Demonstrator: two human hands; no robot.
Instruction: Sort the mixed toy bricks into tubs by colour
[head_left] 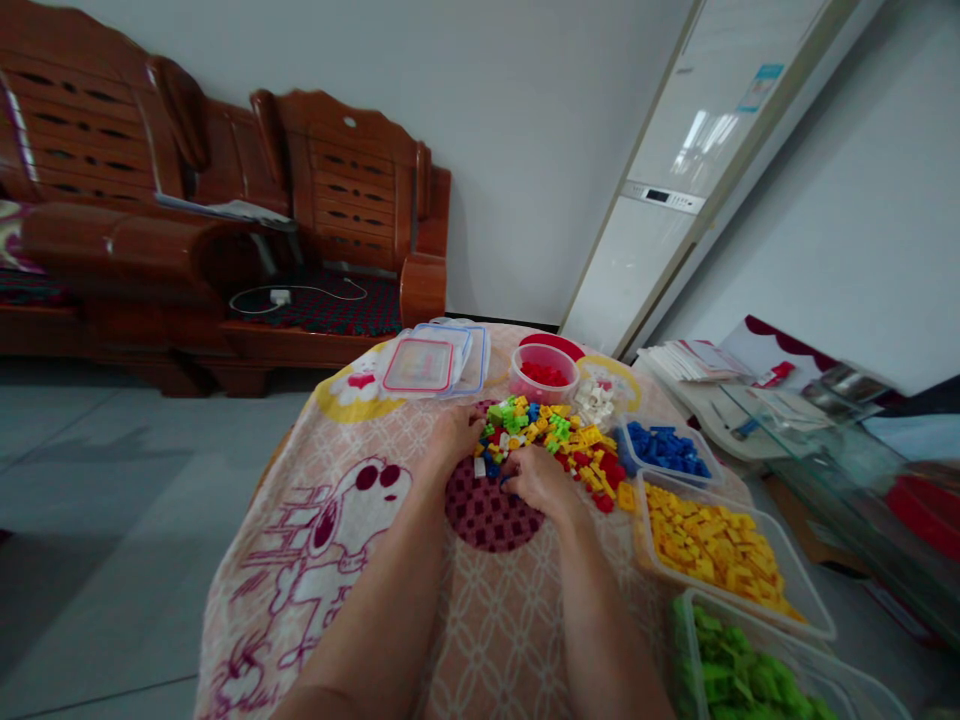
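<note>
A heap of mixed toy building bricks in yellow, green, red, blue and white lies loose on the cloth-covered table. At the heap's left edge is my left hand, its fingers curled in against the bricks; their tips are partly hidden, so I cannot make out what is in them. My right hand is at the near side of the heap, thumb and fingers pinched together around what looks like a dark blue brick. A white brick rests between the hands.
Along the right stand clear tubs of blue bricks, yellow bricks and green bricks. Behind the heap are a round tub with red bricks and a pile of white bricks. Flat lids lie at the back left.
</note>
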